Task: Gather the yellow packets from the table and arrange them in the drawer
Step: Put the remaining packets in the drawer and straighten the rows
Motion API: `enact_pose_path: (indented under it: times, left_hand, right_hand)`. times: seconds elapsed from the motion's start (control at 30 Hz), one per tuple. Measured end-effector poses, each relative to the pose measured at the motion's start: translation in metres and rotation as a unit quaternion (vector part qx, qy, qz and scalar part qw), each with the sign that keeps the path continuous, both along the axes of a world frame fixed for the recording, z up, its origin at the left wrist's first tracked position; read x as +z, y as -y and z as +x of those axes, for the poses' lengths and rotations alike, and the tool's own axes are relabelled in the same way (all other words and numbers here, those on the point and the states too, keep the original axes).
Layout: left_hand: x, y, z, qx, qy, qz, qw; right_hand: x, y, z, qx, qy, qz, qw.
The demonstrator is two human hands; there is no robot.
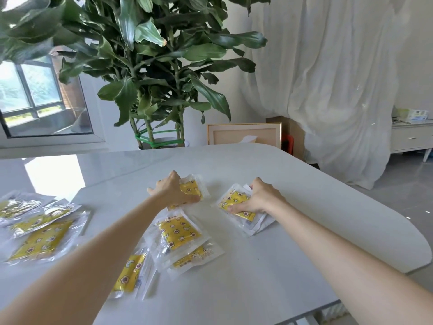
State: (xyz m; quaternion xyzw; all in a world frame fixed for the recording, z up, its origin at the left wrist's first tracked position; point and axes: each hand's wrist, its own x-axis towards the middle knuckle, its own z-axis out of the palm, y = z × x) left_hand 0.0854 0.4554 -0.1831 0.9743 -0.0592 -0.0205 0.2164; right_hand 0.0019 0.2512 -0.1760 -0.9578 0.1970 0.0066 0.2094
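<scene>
Loose yellow packets lie scattered on the desk left of and between the arms; the left hand grips one packet, the right hand clamps a small stack, apparently gathering them for an unseen drawer.

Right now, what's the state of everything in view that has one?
Left hand, grips far packet.
Right hand, grips right stack.
Middle packets, flat on table, overlapping, untouched.
Left pile, loose, overlapping, untouched.
Near packet, flat, untouched.
Sideboard drawer, shut.
</scene>
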Motion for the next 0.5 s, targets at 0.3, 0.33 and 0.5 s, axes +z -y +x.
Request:
enact_pose_path:
  times: [0.3, 0.33, 0.5]
  left_hand:
    - [0.036, 0.001, -0.029, 0.006, 0.056, -0.191, 0.980]
    - [0.042, 0.001, -0.035, 0.010, 0.054, -0.220, 0.974]
    - [0.070, -0.009, -0.073, 0.025, 0.015, -0.360, 0.932]
  right_hand:
    - [0.006, 0.003, -0.015, -0.081, 0.123, 0.226, 0.963]
    - [0.009, 0.002, -0.019, -0.089, 0.142, 0.261, 0.951]
    - [0.032, -0.010, -0.054, -0.068, 0.192, 0.396, 0.895]
